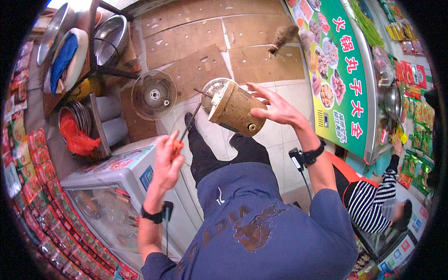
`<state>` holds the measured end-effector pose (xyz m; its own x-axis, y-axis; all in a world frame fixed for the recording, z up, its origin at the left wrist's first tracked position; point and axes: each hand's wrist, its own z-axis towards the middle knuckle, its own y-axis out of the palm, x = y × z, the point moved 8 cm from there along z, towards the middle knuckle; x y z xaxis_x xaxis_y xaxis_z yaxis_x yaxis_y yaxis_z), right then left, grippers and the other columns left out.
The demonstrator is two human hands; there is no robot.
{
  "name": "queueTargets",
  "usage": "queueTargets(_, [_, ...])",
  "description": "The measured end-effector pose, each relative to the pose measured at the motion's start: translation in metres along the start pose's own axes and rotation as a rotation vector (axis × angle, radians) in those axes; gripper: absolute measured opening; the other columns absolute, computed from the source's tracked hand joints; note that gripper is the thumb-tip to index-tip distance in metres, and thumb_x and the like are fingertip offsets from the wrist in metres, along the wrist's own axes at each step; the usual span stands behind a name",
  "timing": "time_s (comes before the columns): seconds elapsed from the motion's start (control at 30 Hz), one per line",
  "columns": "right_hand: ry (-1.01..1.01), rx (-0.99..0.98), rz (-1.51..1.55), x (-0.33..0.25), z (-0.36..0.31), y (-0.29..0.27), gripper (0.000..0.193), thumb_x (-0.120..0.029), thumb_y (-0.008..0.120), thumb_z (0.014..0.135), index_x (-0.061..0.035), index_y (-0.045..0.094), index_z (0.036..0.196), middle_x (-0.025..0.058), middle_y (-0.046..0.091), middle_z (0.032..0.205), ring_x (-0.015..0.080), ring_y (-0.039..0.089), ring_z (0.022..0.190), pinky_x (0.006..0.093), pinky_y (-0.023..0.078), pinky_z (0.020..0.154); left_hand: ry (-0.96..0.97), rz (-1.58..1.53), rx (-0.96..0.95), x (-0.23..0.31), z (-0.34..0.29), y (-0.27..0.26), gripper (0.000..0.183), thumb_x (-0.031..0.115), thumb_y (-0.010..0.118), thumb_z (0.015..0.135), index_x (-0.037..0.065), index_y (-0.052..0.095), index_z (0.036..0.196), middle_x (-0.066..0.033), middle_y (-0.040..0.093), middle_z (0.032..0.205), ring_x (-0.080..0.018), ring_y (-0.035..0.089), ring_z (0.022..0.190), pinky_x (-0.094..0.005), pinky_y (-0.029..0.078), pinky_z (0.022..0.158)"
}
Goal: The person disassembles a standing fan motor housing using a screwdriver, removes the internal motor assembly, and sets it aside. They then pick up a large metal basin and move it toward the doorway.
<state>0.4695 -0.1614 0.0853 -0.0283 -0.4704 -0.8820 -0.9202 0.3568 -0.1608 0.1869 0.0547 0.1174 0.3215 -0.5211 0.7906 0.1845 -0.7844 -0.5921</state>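
Note:
My left hand (167, 163) is closed around the orange handle of a screwdriver (192, 120), whose long dark shaft points up toward the housing. With thumb and fingers spread over its far end, my right hand (276, 107) grips a dirty brownish cylindrical housing (239, 108). The housing is tilted, its white-rimmed end facing left, and a round fitting shows on its side. A thin dark rod (202, 93) sticks out near that end. Partly hidden behind the housing is a pale round tub (210, 88). A clear round bowl (154, 95) with a central hub rests on the floor.
Cardboard sheets (184, 70) cover the far floor, where a small brown furry animal (283, 36) stands. A glass-topped freezer (112, 205) is at left, below shelves with metal basins (111, 39). At right are a green-fronted cabinet (338, 74) and a person in stripes (371, 203).

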Motion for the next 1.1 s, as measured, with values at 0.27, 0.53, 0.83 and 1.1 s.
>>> queueTargets(0.27, [-0.071, 0.414, -0.679, -0.101, -0.003, 0.054, 0.124, -0.050, 0.098, 0.059, 0.0010, 0.041, 0.157, 0.0290, 0.050, 0.152, 0.0444, 0.048, 0.143, 0.0495, 0.038, 0.121, 0.057, -0.497, -0.039, -0.063, 0.109, -0.125, 0.037, 0.000, 0.079, 0.088, -0.002, 0.066, 0.123, -0.0108, 0.068, 0.117, -0.0210, 0.065, 0.115, -0.0339, 0.050, 0.102])
queueTargets(0.53, [0.270, 0.576, -0.861, -0.109, 0.026, 0.075, 0.127, -0.063, 0.095, 0.057, 0.0067, 0.046, 0.151, 0.0271, 0.056, 0.145, 0.0437, 0.054, 0.135, 0.0523, 0.039, 0.116, 0.097, -0.699, -0.248, -0.104, 0.190, -0.105, 0.032, 0.004, 0.083, 0.087, -0.001, 0.071, 0.116, -0.0113, 0.072, 0.116, -0.0174, 0.067, 0.108, -0.0314, 0.051, 0.096])
queueTargets(0.83, [0.318, 0.649, -0.846, -0.090, 0.013, 0.073, 0.109, -0.052, 0.092, 0.064, 0.0023, 0.049, 0.148, 0.0237, 0.057, 0.144, 0.0411, 0.054, 0.133, 0.0516, 0.039, 0.115, 0.286, -0.671, -0.347, -0.089, 0.216, -0.072, 0.030, 0.003, 0.085, 0.084, -0.002, 0.074, 0.112, -0.0126, 0.076, 0.107, -0.0214, 0.073, 0.099, -0.0325, 0.057, 0.089])
queueTargets(1.1, [0.340, 0.668, -0.764, -0.074, -0.004, 0.056, 0.099, -0.039, 0.087, 0.067, -0.0002, 0.048, 0.149, 0.0223, 0.057, 0.144, 0.0398, 0.054, 0.134, 0.0499, 0.040, 0.117, 0.378, -0.732, -0.357, -0.079, 0.237, -0.042, 0.030, 0.003, 0.085, 0.082, -0.003, 0.073, 0.109, -0.0154, 0.075, 0.104, -0.0265, 0.074, 0.094, -0.0344, 0.057, 0.084])
